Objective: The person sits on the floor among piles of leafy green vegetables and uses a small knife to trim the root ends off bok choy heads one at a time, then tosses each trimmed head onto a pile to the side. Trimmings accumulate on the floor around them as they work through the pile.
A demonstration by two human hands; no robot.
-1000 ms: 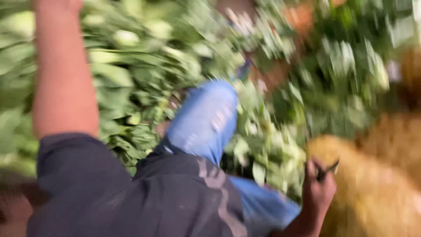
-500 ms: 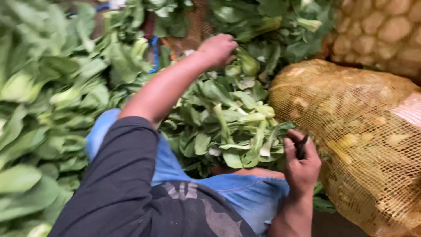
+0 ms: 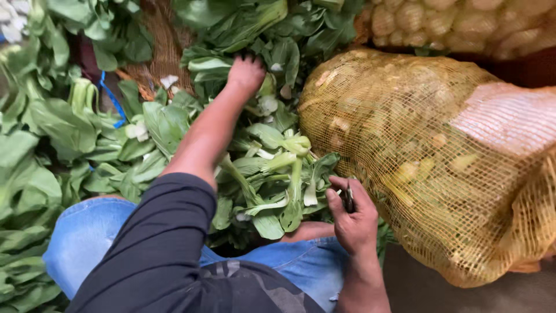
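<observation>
1. Your right hand, low and right of centre in the frame, is curling shut around a small dark tool; only a thin dark sliver is showing between thumb and fingers, so what kind of tool it is cannot be told.
2. Your left hand, in the upper middle of the frame, is reaching palm-down into the pile of bok choy. Its fingers are digging in among the leaves, and the leaves are hiding whether they are closing on a stalk or only pressing there.
3. The bok choy is spreading from the centre of the frame across to the left edge and up to the top, with pale stalks and dark green leaves lying every way. The bunch nearest your right hand is sitting just beside its thumb, stalks pointing toward you.
4. Your left arm is crossing the pile in a dark sleeve, pushed up past the elbow.
5. Your knees in blue jeans are showing along the bottom of the frame, touching the greens.
6. A yellow mesh sack of pale lumpy produce is filling the right side, lying against the greens just beside your right hand.
7. A second mesh sack is lying along the upper right edge.
8. A blue strap is showing among the leaves at upper left.
</observation>
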